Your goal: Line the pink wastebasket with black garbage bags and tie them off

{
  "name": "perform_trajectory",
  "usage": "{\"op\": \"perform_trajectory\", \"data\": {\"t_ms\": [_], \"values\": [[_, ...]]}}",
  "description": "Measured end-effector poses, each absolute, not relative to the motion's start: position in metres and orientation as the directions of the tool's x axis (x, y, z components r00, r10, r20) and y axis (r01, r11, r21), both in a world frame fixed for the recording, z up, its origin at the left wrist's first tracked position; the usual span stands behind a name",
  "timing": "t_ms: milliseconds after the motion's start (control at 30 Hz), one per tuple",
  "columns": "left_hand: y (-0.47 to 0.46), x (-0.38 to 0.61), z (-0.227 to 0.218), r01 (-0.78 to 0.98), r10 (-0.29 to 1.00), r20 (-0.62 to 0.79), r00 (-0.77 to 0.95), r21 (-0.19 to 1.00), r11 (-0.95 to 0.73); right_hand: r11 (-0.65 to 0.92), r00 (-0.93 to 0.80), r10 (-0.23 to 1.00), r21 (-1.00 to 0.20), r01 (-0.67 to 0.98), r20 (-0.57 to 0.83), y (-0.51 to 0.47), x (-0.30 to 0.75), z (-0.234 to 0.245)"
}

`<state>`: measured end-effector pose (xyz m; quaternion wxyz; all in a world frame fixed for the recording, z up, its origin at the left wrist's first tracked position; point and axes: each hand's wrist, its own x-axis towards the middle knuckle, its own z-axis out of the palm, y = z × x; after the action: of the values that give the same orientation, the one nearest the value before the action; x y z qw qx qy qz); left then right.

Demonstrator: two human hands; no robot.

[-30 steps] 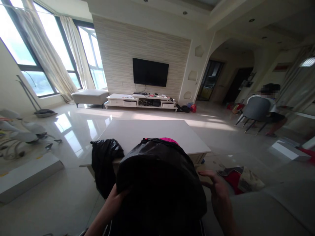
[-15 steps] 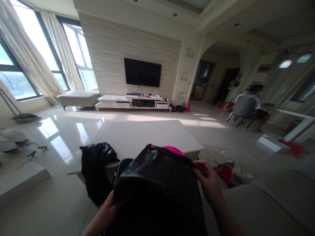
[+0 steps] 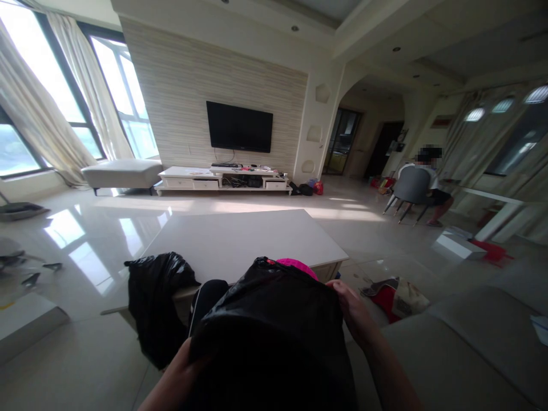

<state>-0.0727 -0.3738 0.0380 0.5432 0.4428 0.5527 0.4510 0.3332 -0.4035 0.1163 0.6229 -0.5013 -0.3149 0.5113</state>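
A large black plastic bag (image 3: pixel 274 308) lies across my lap, its top edge toward the coffee table. Beyond that edge a bright pink rounded piece (image 3: pixel 299 266) shows; most of it is hidden, so its kind is unclear. My right hand (image 3: pixel 347 305) pinches the bag's upper right edge between thumb and fingers. At the lower left side, my left hand (image 3: pixel 187 355) holds the bag, its fingers mostly covered by the dark plastic. A second black plastic bag (image 3: pixel 156 305) hangs over the near left edge of the white coffee table (image 3: pixel 240 237).
A grey sofa (image 3: pixel 462 319) is on my right, with a red and beige cloth bag (image 3: pixel 400 298) on the floor beside it. A white box (image 3: pixel 29 325) stands at left. Farther off are a TV cabinet (image 3: pixel 180 182) and a person (image 3: pixel 436 188) seated on a chair.
The view has turned slightly right, so the room shifts left. Both hands keep their hold on the bag, whose top surface now looks a little less taut.
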Motion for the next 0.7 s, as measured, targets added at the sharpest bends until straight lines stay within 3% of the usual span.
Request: {"op": "perform_trajectory", "data": {"t_ms": [100, 200, 300, 433, 567, 700], "values": [[-0.374, -0.071, 0.042, 0.154, 0.982, -0.189, 0.027, 0.971, 0.183, 0.004, 0.259, 0.964, -0.978, -0.210, -0.051, -0.406, 0.336, 0.116], [-0.375, -0.068, 0.044, 0.202, 0.986, -0.164, 0.042, 0.967, 0.152, -0.065, 0.218, 0.970, -0.979, -0.196, -0.108, -0.404, 0.338, 0.117], [-0.374, -0.066, 0.041, 0.210, 0.989, -0.146, 0.035, 0.968, 0.136, -0.089, 0.311, 0.939, -0.976, -0.201, -0.150, -0.399, 0.342, 0.112], [-0.371, -0.071, 0.033, 0.181, 0.992, -0.128, 0.002, 0.975, 0.126, -0.051, 0.414, 0.904, -0.989, -0.137, -0.105, -0.395, 0.352, 0.098], [-0.370, -0.079, 0.027, 0.103, 0.993, -0.118, -0.015, 0.988, 0.119, 0.021, 0.386, 0.917, -0.954, -0.299, -0.100, -0.403, 0.363, 0.087], [-0.378, -0.074, 0.032, -0.043, 0.974, -0.183, -0.131, 0.983, 0.179, 0.083, 0.354, 0.934, -0.935, -0.346, -0.048, -0.418, 0.366, 0.082]]}}
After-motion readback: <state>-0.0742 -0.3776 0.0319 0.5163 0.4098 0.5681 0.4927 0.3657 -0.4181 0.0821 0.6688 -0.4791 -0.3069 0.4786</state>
